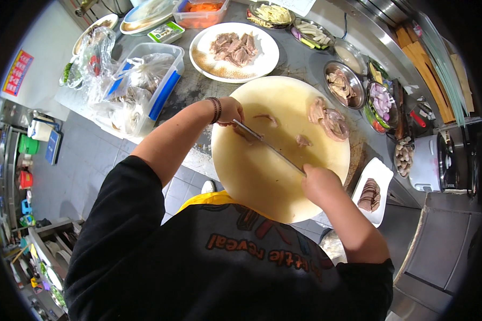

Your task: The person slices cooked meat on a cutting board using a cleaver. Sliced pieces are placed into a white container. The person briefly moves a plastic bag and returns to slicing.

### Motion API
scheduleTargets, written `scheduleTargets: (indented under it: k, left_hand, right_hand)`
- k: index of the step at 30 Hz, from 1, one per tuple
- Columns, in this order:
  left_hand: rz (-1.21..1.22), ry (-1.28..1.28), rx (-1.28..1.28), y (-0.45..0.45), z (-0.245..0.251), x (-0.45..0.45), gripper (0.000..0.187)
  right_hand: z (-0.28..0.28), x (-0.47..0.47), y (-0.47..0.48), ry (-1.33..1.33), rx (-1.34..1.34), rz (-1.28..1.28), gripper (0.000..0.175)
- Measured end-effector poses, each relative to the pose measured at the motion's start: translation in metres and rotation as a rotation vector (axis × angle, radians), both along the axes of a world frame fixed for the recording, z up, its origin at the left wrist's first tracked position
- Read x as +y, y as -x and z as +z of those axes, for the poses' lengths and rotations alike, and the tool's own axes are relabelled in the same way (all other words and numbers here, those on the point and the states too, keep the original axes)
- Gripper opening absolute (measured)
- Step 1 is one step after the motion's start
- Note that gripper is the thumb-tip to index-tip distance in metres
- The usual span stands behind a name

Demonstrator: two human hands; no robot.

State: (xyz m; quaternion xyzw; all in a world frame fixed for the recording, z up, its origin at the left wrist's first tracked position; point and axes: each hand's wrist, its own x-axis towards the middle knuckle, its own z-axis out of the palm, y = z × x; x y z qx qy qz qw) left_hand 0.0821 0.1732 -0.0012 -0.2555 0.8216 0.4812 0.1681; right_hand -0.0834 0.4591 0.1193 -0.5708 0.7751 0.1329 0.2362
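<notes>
On the round, pale cutting board [261, 184] a knife [270, 147] is seen nearly edge-on, running diagonally between my hands. My right hand [322, 184] is closed round its handle end. At the far end of the blade, my left hand [229, 111] has its fingers bent close to the tip and beside a strip of meat [243, 135]; whether it grips either is hidden. Small meat scraps [303, 140] and a thin piece [267, 119] lie beyond the blade. A larger folded piece of pale meat [328, 119] rests at the board's right side.
Beyond the board stands a white plate [265, 60] of sliced meat. A plastic tub [166, 90] with bagged food is at left. Bowls of meat [340, 88], onion [380, 101] and other cut vegetables line the back right. A white dish [379, 170] holding dark slices sits at right.
</notes>
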Motion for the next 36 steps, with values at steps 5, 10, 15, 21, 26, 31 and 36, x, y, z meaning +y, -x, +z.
scheduleTargets:
  k: [5,10,15,21,26,31,36]
  left_hand:
    - [0.207,0.025,0.038,-0.003,0.015,0.006,0.016]
    - [0.639,-0.204,0.317,-0.009,0.023,0.021,0.014]
    - [0.164,0.458,0.395,-0.030,0.021,0.051,0.032]
    - [-0.005,0.634,0.122,-0.031,0.000,0.087,0.044]
    - [0.190,0.662,0.206,0.007,-0.014,0.092,0.048]
    - [0.290,0.578,0.134,0.026,0.003,0.092,0.070]
    - [0.152,0.374,0.157,0.050,0.004,0.083,0.057]
  right_hand:
    - [0.004,0.019,-0.001,0.030,0.022,-0.008,0.021]
    - [0.014,0.051,0.012,0.127,-0.037,-0.103,0.022]
    - [0.011,0.113,0.020,0.151,-0.594,-0.735,0.020]
    - [-0.026,0.152,0.043,0.278,-1.078,-1.064,0.016]
    - [-0.053,0.139,0.039,0.275,-1.222,-1.186,0.017]
    - [-0.074,0.105,0.017,0.272,-1.270,-1.065,0.017]
    - [-0.087,0.065,-0.002,0.159,-1.140,-1.015,0.036]
